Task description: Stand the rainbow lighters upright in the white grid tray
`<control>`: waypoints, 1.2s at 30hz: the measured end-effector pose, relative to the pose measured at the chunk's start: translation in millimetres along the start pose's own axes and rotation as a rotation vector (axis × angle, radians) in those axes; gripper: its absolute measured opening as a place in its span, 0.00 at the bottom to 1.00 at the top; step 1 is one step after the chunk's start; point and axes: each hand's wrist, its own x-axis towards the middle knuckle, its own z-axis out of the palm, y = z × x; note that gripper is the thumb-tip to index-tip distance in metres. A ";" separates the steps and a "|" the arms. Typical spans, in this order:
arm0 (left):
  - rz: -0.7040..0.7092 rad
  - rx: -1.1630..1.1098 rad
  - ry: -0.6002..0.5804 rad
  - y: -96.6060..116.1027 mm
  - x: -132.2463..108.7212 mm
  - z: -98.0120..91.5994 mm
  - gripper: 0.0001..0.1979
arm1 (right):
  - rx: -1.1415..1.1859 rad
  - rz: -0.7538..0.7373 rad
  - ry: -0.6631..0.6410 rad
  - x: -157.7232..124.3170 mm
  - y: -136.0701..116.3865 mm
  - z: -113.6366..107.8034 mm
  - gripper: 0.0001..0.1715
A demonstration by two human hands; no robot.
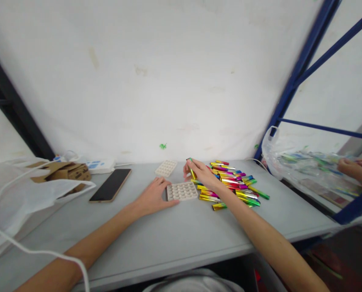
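Note:
My left hand [155,197] lies flat on the grey table, fingers spread, touching the left edge of a white tray with round holes [182,191]. My right hand [199,171] hovers just behind that tray, fingers closed on a shiny yellow-green tube [192,172] held upright. A heap of several shiny multicoloured tubes [232,182] lies to the right of the tray, under and beside my right forearm. A second white holed tray [166,168] sits further back.
A dark phone [110,185] lies left of my left hand. A white bag [22,198] and a brown cardboard piece [61,171] sit at far left, a white power strip [100,164] behind. At right, another person's hands [355,169] work behind blue shelf bars, near a plastic bag [290,162].

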 end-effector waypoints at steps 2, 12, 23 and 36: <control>0.004 0.004 -0.005 -0.2 0.0 1.0 0.28 | 0.069 0.057 -0.026 -5.8 9.6 7.8 0.33; 0.014 0.009 -0.011 3.6 0.6 -0.9 0.29 | -0.324 0.037 0.233 -17.1 17.5 24.6 0.32; -0.017 -0.024 -0.055 1.5 1.5 3.1 0.39 | -0.360 0.029 0.320 -14.8 27.7 27.4 0.21; 0.025 -0.156 -0.086 -20.4 1.4 -12.9 0.31 | -0.417 -0.014 0.291 -15.2 30.4 27.4 0.21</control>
